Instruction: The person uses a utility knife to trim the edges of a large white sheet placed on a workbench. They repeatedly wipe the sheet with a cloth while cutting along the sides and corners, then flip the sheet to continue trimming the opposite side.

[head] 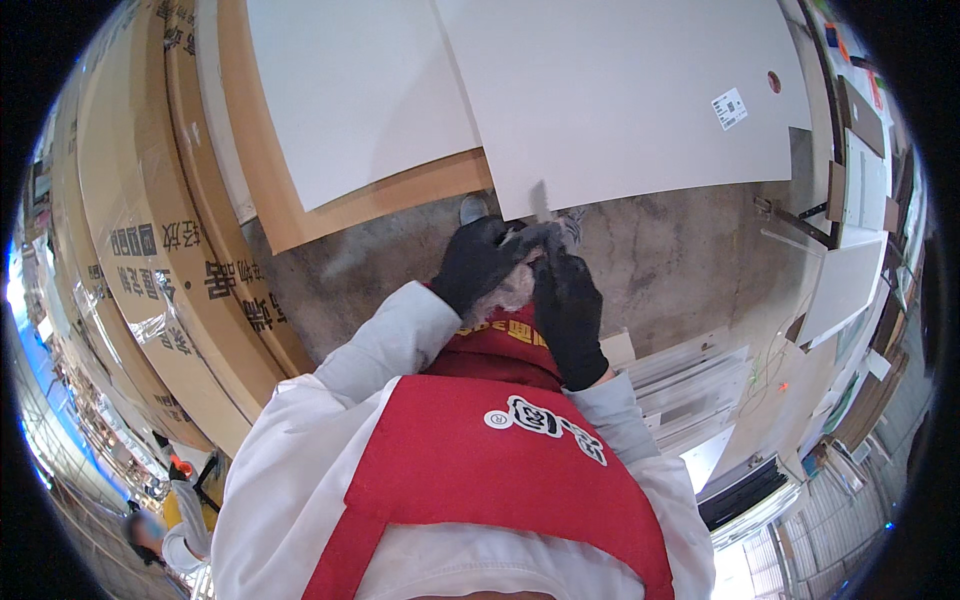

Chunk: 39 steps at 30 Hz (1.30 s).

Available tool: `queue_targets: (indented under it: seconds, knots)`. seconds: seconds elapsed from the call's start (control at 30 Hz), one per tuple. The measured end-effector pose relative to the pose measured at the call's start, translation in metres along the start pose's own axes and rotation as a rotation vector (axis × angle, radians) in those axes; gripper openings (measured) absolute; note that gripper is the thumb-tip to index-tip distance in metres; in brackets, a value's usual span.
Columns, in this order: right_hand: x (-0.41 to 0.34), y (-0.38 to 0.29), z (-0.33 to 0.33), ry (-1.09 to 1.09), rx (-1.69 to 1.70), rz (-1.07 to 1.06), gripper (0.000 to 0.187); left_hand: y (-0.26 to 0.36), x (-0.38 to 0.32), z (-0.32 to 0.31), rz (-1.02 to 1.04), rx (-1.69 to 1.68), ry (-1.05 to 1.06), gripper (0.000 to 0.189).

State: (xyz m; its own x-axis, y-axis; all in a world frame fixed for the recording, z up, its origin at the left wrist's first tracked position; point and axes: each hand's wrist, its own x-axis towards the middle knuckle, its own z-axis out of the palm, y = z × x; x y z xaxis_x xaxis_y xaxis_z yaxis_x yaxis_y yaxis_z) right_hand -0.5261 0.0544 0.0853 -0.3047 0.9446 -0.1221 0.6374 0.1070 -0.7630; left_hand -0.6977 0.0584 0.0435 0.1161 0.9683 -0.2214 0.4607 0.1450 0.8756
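Both hands are in black gloves, close together in front of the red apron (480,450). My left hand (476,259) and my right hand (566,307) meet at a crumpled, pale, translucent piece of material (514,289) bunched between them; whether it is plastic or cloth I cannot tell. A grey, flat, blade-like shape (539,199) sticks up beyond the fingers; which hand holds it is unclear. Just past the hands lie large white panels (615,97), the left one resting over brown cardboard (390,187). The right panel bears a printed label (729,109) and a round hole (774,82).
Tall taped cardboard cartons (150,247) stand along the left. Concrete floor (660,262) shows below the panels. White strips (682,382) lie at the right, beside a metal-framed rack (802,225) with boards. Another person (184,525) is at the lower left, beyond the cartons.
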Motion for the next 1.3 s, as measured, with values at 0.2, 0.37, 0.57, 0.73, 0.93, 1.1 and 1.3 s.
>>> queue_targets:
  seconds: [0.2, 0.37, 0.57, 0.73, 0.93, 1.1, 1.3]
  knots:
    - [0.000, 0.006, -0.005, 0.003, -0.065, -0.025, 0.039, 0.015, 0.004, 0.004, -0.140, -0.218, -0.051, 0.031]
    - [-0.003, -0.001, -0.002, -0.049, 0.008, -0.050, 0.032, 0.004, -0.013, 0.009, -0.197, -0.230, 0.009, 0.031]
    - [-0.001, 0.016, -0.019, -0.083, -0.220, 0.126, 0.031, 0.016, 0.016, 0.029, -0.399, -0.228, -0.143, 0.034]
    - [0.002, 0.009, -0.016, -0.010, -0.011, -0.096, 0.037, 0.016, -0.006, 0.021, -0.342, -0.317, -0.071, 0.032]
    - [0.009, 0.031, -0.039, -0.002, -0.133, 0.013, 0.045, 0.024, 0.022, 0.048, -0.214, -0.078, -0.199, 0.033]
    - [0.020, 0.050, -0.067, 0.069, -0.069, -0.019, 0.045, 0.051, 0.051, 0.067, -0.345, -0.292, -0.213, 0.038]
    - [0.037, 0.080, -0.111, 0.075, -0.097, 0.054, 0.039, 0.073, 0.089, 0.112, -0.324, -0.353, -0.087, 0.044]
